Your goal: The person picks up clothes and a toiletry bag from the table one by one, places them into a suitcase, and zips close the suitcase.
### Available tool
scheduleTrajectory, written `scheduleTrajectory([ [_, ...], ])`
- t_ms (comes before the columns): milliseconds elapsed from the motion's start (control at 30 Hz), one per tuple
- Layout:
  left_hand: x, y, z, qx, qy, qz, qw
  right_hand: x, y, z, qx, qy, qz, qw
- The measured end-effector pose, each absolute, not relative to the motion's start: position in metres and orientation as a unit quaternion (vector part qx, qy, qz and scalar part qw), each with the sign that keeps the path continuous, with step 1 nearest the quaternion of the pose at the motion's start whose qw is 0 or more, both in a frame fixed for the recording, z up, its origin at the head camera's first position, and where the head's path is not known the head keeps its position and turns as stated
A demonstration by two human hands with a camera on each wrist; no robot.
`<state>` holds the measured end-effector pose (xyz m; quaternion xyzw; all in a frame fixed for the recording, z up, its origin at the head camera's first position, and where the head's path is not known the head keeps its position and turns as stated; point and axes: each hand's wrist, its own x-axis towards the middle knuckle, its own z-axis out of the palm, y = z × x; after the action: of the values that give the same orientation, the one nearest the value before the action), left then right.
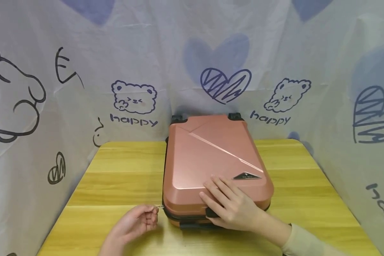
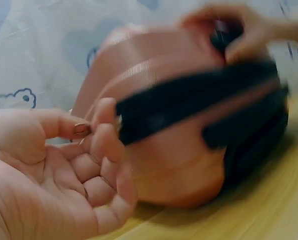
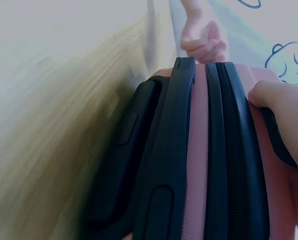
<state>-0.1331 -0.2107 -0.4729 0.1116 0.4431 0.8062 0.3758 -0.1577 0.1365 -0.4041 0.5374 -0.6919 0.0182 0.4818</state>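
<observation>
1. Head: I see the left hand [image 1: 136, 223] pinching a zipper pull [image 1: 160, 207]; right of it lies the pink suitcase [image 1: 211, 156], under the right hand [image 1: 235, 209], fingers slightly spread.
2. Left wrist: blurred suitcase, just beyond the pinch.
3. Right wrist: black zipper [image 3: 233, 150] near the thumb.

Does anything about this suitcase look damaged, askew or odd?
Nothing stands out. The pink suitcase lies flat on the table, showing no visible crack or dent. The left hand pinches what looks like a zipper pull at its near-left corner; the right hand rests on its near edge. Blur could hide fine scratches.
</observation>
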Motion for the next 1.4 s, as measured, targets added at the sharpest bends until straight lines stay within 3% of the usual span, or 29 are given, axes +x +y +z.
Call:
scheduleTrajectory([
  [233,-0.143,-0.219,-0.462,0.095,0.677,0.668,0.295,-0.157,0.139,-0.412,0.523,-0.722,0.021,0.453],
  [667,-0.192,-0.219,-0.411,0.056,0.731,0.65,0.199,-0.154,0.141,-0.418,0.517,-0.731,0.037,0.444],
  [1033,-0.255,-0.213,-0.371,0.096,0.833,0.534,0.106,-0.154,0.142,-0.417,0.516,-0.729,0.033,0.448],
  [1400,-0.318,-0.185,-0.363,0.18,0.932,0.314,-0.015,-0.153,0.143,-0.416,0.515,-0.735,0.035,0.439],
])
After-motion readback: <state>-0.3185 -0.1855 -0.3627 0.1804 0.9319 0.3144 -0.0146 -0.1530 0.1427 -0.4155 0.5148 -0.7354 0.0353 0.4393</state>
